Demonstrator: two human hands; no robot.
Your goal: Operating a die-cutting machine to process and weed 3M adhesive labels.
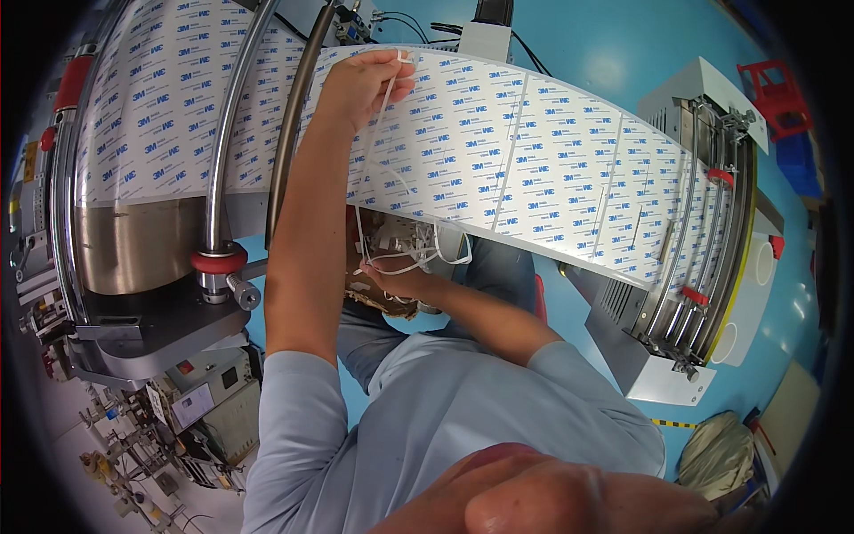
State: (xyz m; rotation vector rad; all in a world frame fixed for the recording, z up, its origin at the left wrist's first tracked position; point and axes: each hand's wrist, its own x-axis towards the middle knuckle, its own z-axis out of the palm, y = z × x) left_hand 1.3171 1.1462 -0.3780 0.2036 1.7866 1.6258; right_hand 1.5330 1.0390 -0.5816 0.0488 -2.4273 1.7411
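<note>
A wide white sheet (454, 147) with repeating blue print stretches across the machine in front of me. Over its far edge, my left hand (363, 87) pinches the end of a thin white strip (359, 233) between thumb and fingers. From there the strip runs down across the sheet towards my body. My right hand (402, 279) is below the sheet's near edge, its fingers closed around looped lengths of the same strip. Part of that hand is hidden by the loops. Under it lies a tangle of strips and clear film in a torn brown carton (391, 309).
At left stand a large metal roller (147, 245), steel bars and a red collar (219, 259). A roller unit (676, 294) carries the sheet's right end. Thin slits or strips cross the sheet's right half. A red plastic stool (772, 98) stands far right.
</note>
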